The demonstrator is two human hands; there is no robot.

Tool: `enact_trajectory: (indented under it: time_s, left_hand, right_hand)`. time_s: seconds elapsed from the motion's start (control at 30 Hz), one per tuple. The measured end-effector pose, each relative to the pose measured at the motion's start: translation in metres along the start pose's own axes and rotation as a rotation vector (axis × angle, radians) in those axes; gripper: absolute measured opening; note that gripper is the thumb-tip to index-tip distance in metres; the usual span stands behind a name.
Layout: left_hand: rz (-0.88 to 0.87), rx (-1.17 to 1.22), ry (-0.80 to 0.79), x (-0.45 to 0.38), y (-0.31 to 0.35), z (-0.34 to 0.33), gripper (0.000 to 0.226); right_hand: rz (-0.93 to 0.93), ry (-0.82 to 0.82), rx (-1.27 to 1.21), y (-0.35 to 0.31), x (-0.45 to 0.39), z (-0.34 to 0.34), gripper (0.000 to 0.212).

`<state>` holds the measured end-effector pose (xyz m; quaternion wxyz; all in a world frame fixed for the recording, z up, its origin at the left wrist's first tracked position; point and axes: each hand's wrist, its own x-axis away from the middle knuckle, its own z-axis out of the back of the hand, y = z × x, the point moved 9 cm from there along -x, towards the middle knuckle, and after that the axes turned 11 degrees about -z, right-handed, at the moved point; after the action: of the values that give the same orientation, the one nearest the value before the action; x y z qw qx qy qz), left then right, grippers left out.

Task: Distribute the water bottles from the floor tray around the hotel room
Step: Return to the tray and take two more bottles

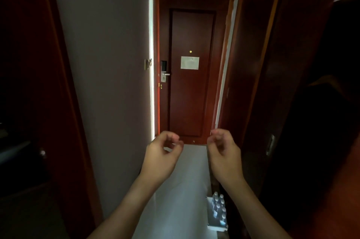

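Observation:
A white tray (pixel 211 221) sits on the pale floor at the lower right, against the dark wooden wall. Several clear water bottles (pixel 219 206) with white caps stand upright in it. My left hand (pixel 162 154) and my right hand (pixel 223 151) are raised side by side in front of me, well above the tray. Both have loosely curled fingers and hold nothing. My right forearm passes just right of the tray and hides part of its edge.
I stand in a narrow hallway. A closed reddish wooden door (pixel 191 75) with a lever handle (pixel 165 74) and a paper notice ends it. A white wall (pixel 109 63) runs on the left, dark wooden panels (pixel 272 82) on the right. A dark doorway opens at far left.

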<state>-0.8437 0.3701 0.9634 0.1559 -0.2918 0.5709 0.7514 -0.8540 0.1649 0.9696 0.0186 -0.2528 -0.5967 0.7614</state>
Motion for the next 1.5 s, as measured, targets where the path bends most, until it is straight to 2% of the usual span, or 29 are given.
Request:
enact_trajectory:
  time_s: [0.23,0.37,0.5,0.63,0.87,1.03,1.2,1.33,1.5]
  left_hand:
    - [0.004,0.026,-0.008,-0.099,-0.098,-0.029,0.013]
    - [-0.050,0.059,-0.043,-0.172,-0.164,-0.055,0.021]
    - [-0.067,0.104,-0.109,-0.256,-0.223,-0.097,0.024]
    - [-0.100,0.155,-0.225,-0.319,-0.251,-0.162,0.020]
    - [-0.056,0.195,-0.346,-0.368,-0.322,-0.263,0.014]
    - [-0.045,0.123,-0.376,-0.412,-0.398,-0.324,0.020]
    - [0.005,0.039,-0.445,-0.451,-0.475,-0.391,0.012]
    - [0.076,0.017,-0.595,-0.449,-0.520,-0.460,0.013]
    - [0.105,0.099,-0.817,-0.434,-0.547,-0.557,0.014]
  right_hand:
    - [-0.017,-0.006,-0.005,0.050,-0.114,-0.062,0.020]
    - [-0.037,0.009,0.015,0.079,-0.187,-0.099,0.023]
    - [-0.063,0.101,0.070,0.100,-0.270,-0.111,0.024]
    - [-0.091,0.210,0.100,0.126,-0.332,-0.104,0.022]
    - [-0.144,0.292,0.092,0.204,-0.419,-0.112,0.022]
    - [-0.225,0.308,0.042,0.297,-0.503,-0.126,0.022]
    - [-0.373,0.349,-0.021,0.396,-0.577,-0.134,0.021]
    - [-0.483,0.333,0.063,0.450,-0.614,-0.126,0.020]
    - [-0.610,0.584,0.092,0.507,-0.618,-0.054,0.024]
